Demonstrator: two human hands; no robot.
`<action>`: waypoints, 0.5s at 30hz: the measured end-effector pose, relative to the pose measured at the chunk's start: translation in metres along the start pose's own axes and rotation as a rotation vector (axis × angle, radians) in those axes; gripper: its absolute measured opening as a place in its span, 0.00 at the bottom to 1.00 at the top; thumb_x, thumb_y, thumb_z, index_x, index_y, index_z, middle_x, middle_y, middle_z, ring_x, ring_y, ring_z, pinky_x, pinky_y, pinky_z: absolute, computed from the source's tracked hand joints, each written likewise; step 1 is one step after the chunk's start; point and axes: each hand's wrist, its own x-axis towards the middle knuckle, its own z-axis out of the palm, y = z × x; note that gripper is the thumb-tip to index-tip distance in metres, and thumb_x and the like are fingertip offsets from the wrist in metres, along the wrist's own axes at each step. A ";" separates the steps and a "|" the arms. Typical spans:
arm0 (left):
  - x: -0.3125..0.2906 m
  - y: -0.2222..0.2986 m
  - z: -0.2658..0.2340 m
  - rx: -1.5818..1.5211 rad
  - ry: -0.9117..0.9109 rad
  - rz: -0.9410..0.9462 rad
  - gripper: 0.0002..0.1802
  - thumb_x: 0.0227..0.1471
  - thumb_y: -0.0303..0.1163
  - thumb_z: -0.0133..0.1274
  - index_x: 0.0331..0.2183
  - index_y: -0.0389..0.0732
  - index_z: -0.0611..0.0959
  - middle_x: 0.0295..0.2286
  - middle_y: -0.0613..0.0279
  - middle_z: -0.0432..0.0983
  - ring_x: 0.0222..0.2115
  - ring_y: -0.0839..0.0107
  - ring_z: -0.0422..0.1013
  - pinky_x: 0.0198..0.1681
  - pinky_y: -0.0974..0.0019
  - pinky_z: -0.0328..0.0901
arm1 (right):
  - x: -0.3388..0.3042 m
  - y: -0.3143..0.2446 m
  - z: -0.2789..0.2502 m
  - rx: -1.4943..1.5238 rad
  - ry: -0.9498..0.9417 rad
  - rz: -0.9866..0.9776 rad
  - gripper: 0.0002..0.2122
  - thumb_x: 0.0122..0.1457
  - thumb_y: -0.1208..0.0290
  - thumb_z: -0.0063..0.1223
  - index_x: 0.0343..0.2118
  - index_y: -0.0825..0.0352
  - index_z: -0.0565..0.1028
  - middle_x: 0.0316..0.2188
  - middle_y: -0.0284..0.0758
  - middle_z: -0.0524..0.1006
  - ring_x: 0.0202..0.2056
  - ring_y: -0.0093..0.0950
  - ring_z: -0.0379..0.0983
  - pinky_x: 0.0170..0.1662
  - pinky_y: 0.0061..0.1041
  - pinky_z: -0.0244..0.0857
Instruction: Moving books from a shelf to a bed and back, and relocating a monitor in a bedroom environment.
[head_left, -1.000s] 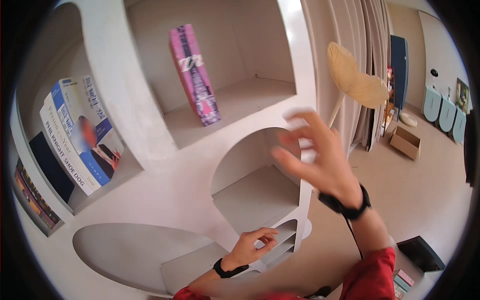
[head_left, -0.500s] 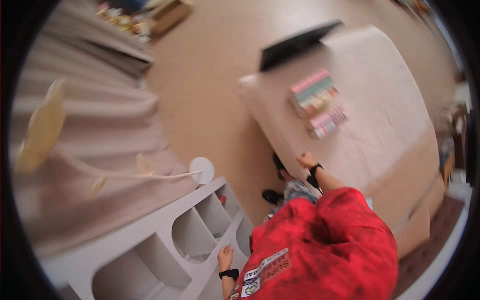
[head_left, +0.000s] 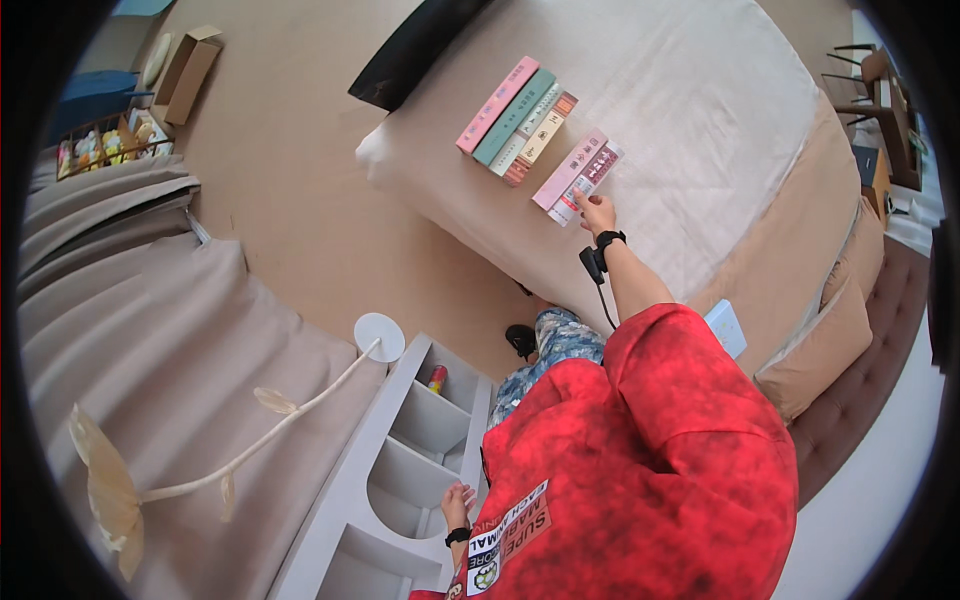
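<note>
Right hand [head_left: 597, 212], fingers seemingly spread, reaches the 2 nearest books [head_left: 578, 176] on the bed [head_left: 700, 110]; next, grip 1.

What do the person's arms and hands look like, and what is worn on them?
Both hands are bare, without gloves. The right hand has a black band on its wrist, with a small black device and a thin black cable hanging along the bare forearm. The left hand also wears a black wristband. The red mottled short-sleeved shirt bears a printed patch low on its front.

Head camera high; faces down over bed [head_left: 700, 130].
</note>
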 end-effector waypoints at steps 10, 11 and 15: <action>0.007 0.045 -0.005 0.060 -0.053 0.060 0.19 0.56 0.37 0.49 0.47 0.38 0.72 0.38 0.58 0.75 0.36 0.68 0.73 0.35 0.66 0.69 | -0.001 -0.003 0.006 -0.252 0.119 -0.059 0.40 0.38 0.48 0.64 0.48 0.77 0.65 0.40 0.51 0.74 0.42 0.41 0.74 0.45 0.33 0.68; 0.009 0.049 -0.006 0.061 -0.053 0.061 0.19 0.56 0.37 0.49 0.47 0.38 0.72 0.38 0.58 0.75 0.36 0.68 0.73 0.35 0.66 0.69 | -0.001 -0.004 0.003 -0.250 0.120 -0.059 0.40 0.38 0.48 0.64 0.48 0.77 0.65 0.40 0.51 0.74 0.42 0.41 0.74 0.45 0.33 0.68; 0.007 0.045 -0.011 0.002 -0.004 0.074 0.19 0.56 0.36 0.48 0.47 0.38 0.72 0.37 0.59 0.75 0.36 0.69 0.74 0.35 0.67 0.69 | -0.010 -0.012 -0.013 -0.252 0.115 0.032 0.31 0.39 0.55 0.61 0.43 0.76 0.71 0.36 0.49 0.77 0.37 0.40 0.76 0.40 0.33 0.71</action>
